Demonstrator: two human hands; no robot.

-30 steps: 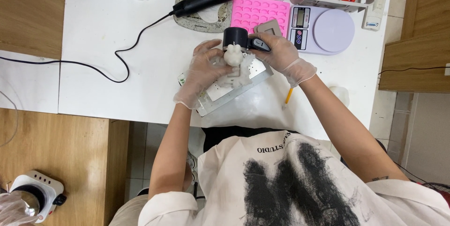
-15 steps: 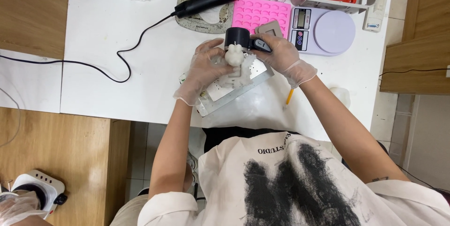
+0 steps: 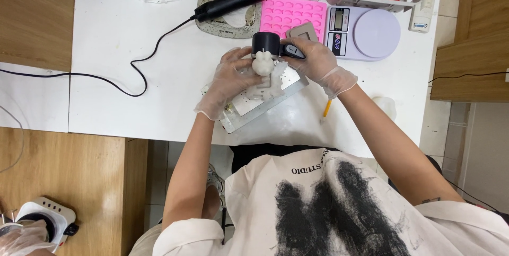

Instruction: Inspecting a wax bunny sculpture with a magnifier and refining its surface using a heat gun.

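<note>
Left hand, gloved, fingers curled round a small white wax figure, closed on it from the left side; figure upright, sitting over a metal tray directly below the grip

Right hand, gloved, closed on the handle of a black tool with a round dark head; head sits just above the figure, touching or nearly so, cannot tell which. The two hands meet around the figure, fingertips close together

White wax scraps lie on the tray just under the figure

Beyond the grip: pink silicone mould, a small grey square piece beside it, a lilac kitchen scale right of the right hand. Farther off, a black heat tool with red tip resting on a grey mat, its cable trailing left over the white table

A yellow pencil lies below the right wrist
</note>
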